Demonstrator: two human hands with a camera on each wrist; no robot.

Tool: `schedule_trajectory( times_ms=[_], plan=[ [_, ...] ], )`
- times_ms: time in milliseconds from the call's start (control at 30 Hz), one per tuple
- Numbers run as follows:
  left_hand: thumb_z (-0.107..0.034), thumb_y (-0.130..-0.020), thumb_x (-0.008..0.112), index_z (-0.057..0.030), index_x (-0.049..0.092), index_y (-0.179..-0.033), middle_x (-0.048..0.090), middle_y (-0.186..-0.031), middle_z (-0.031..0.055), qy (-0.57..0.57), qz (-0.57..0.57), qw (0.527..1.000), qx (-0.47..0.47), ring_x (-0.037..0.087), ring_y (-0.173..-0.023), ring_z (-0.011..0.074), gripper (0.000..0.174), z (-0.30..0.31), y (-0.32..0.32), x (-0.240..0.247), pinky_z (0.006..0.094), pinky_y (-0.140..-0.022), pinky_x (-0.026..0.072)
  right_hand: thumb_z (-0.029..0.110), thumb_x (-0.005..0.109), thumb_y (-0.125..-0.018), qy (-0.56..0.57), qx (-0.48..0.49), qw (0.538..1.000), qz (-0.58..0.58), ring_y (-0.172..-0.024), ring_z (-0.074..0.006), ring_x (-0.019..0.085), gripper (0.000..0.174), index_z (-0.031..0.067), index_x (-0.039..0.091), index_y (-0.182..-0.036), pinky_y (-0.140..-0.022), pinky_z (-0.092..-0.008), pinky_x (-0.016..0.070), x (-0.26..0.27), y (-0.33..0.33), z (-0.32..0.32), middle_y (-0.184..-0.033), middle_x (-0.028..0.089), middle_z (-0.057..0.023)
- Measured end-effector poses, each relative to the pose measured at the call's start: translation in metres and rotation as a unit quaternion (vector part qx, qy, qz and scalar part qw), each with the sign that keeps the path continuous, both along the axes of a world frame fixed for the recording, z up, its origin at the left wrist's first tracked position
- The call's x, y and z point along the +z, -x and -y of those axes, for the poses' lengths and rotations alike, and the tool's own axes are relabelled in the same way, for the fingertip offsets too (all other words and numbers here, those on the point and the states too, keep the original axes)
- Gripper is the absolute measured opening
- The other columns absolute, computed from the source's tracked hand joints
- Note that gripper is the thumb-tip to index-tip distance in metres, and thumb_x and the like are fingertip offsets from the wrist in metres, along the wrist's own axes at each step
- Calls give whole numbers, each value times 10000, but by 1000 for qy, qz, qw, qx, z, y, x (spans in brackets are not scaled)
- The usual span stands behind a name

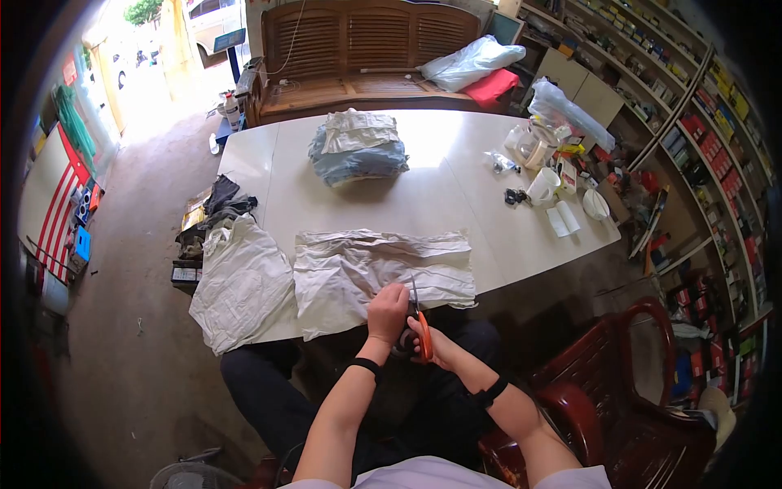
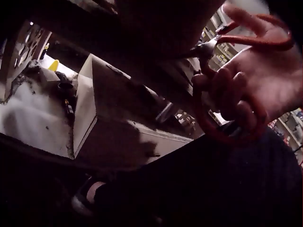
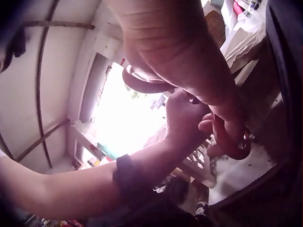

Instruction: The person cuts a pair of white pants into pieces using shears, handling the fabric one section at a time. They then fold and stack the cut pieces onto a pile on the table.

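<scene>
Cloth (image 1: 350, 269) along the near edge of the table (image 1: 273, 175) looks light and limp, so I'd pinch it taut there, while the right hand (image 1: 444, 349) grips the scissors (image 1: 425, 336) and what the left hand (image 1: 388, 311) holds I cannot tell.

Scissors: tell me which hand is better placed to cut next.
Probably the right hand: it grips the scissors, which point toward the pale cloth in front. The left hand, at that cloth's near edge, holds no scissors.
</scene>
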State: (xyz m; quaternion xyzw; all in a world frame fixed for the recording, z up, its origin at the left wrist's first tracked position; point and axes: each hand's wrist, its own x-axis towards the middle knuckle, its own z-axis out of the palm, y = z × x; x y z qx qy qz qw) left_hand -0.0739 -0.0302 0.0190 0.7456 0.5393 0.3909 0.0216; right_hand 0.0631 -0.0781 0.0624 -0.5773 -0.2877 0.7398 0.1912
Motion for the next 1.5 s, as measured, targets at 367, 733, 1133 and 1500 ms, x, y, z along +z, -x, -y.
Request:
schedule_trajectory(
  times_ms=[367, 733, 1133, 1500],
  plan=[
    [-105, -737, 554, -47, 621, -923, 637, -957, 103, -20, 65, 997, -27, 633, -942, 286, 206, 1, 4, -18, 388, -896, 500, 695, 525, -799, -72, 20, 987, 143, -471, -113, 452, 629, 67, 486, -783, -432, -300, 484, -19, 13, -11, -602, 411, 10],
    [-105, -776, 538, -48, 620, -968, 636, -938, 108, -26, 14, 999, -35, 629, -943, 294, 217, 1, 1, -12, 393, -889, 497, 379, 544, -880, -160, 9, 967, 196, -428, -162, 497, 419, 6, 527, -691, -389, -295, 442, -38, 13, 6, -574, 483, -52],
    [-108, -789, 535, -48, 632, -972, 655, -936, 115, -20, 40, 998, -35, 640, -920, 312, 215, 0, 2, -12, 387, -862, 507, 621, 499, -848, -138, 37, 955, 262, -549, -314, 615, 705, -49, 621, -664, -583, -411, 481, -17, 16, 3, -582, 595, -163],
    [-144, -814, 556, -57, 646, -947, 651, -931, 116, -43, 84, 994, -49, 643, -854, 291, 183, 3, 0, -19, 366, -746, 525, 751, 481, -780, -125, -7, 977, 173, -438, -134, 455, 678, 83, 502, -665, -439, -295, 441, -41, 18, -16, -555, 444, 2]
  ],
)
